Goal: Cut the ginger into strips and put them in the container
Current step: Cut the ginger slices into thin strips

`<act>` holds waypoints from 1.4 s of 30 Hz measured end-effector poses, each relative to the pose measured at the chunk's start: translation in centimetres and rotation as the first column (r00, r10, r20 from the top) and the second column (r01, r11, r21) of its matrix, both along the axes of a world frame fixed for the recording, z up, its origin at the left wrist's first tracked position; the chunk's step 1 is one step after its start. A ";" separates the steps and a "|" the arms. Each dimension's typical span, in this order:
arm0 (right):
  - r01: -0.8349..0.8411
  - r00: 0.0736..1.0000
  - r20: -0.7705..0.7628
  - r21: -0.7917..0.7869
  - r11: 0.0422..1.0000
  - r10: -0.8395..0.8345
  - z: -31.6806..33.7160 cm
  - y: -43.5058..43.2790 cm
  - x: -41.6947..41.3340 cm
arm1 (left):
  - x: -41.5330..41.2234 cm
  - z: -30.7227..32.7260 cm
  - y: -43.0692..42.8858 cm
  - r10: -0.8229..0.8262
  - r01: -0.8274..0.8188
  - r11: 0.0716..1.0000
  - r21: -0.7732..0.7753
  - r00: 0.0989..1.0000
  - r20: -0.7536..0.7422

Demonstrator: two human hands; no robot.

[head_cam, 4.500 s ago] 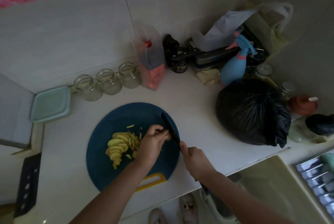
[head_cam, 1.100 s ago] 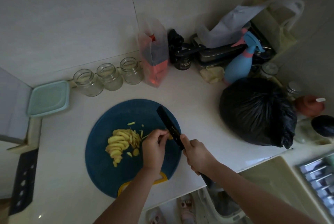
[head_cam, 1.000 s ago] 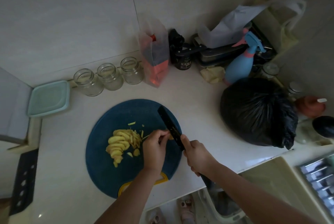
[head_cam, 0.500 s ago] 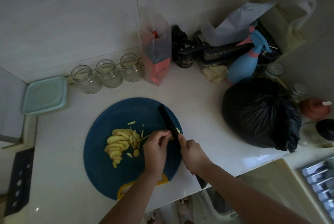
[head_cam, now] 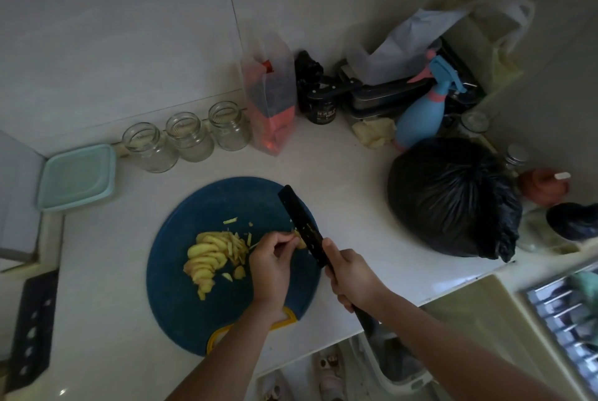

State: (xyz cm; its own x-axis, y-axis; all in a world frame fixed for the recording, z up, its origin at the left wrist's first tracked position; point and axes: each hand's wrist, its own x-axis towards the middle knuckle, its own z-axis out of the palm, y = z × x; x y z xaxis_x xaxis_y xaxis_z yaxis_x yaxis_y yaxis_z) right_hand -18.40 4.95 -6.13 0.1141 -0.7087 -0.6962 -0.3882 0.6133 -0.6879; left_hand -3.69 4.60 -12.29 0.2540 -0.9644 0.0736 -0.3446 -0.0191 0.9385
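A round dark-blue cutting board (head_cam: 181, 313) with a yellow handle lies on the white counter. A fan of yellow ginger slices (head_cam: 207, 255) and thin strips lies on its middle. My left hand (head_cam: 271, 261) pinches a small piece of ginger (head_cam: 299, 240) at the board's right side. My right hand (head_cam: 351, 274) grips the handle of a black knife (head_cam: 301, 222), whose blade stands against that piece. A pale green lidded container (head_cam: 77, 175) sits at the far left by the wall.
Three open glass jars (head_cam: 187, 137) line the wall behind the board. A red-and-clear bag (head_cam: 270, 103), a blue spray bottle (head_cam: 420, 116) and a full black bin bag (head_cam: 453, 196) crowd the back right. The counter edge runs just below the board.
The knife in my right hand has shifted slightly along the ginger piece that my left hand pinches. The view has drifted a little. The pile of slices has not moved.
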 end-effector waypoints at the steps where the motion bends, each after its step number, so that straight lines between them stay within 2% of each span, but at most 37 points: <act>1: 0.001 1.000 -0.002 -0.004 1.000 -0.001 0.0 0.1 0.1 | 0.0 -0.1 0.0 -0.002 0.002 1.000 -0.004 1.000 0.006; 10: 0.055 0.998 0.020 0.077 0.995 -0.057 -0.6 0.4 1.3 | 0.2 -0.3 -0.1 0.000 0.003 1.000 -0.031 0.997 0.081; 16: 0.008 0.998 -0.055 0.079 0.997 -0.003 -0.5 -0.2 1.9 | -0.1 -0.1 0.0 0.028 -0.026 0.999 -0.029 0.997 0.072; 22: -0.031 0.994 -0.105 0.013 0.999 0.032 -1.5 -0.8 3.0 | -0.2 -0.2 0.0 0.054 -0.053 0.998 -0.013 0.996 0.074; 28: 0.033 0.999 -0.020 0.080 0.996 -0.032 -1.0 -1.4 1.7 | -0.1 -0.2 0.0 0.047 -0.046 0.998 -0.043 0.998 0.029; 33: 0.052 0.998 0.017 0.020 0.998 -0.053 0.2 -0.7 0.5 | -0.2 -0.1 0.1 0.041 -0.039 0.997 -0.061 0.998 0.041; 37: -0.003 1.000 -0.011 -0.008 1.000 0.003 0.7 -0.5 0.8 | -0.1 -0.6 0.3 0.039 -0.037 0.998 -0.044 0.998 0.041; 42: 0.006 1.000 -0.025 -0.015 1.000 -0.007 0.7 -0.3 1.4 | -0.3 -0.6 0.3 0.059 -0.054 0.997 -0.058 0.994 0.093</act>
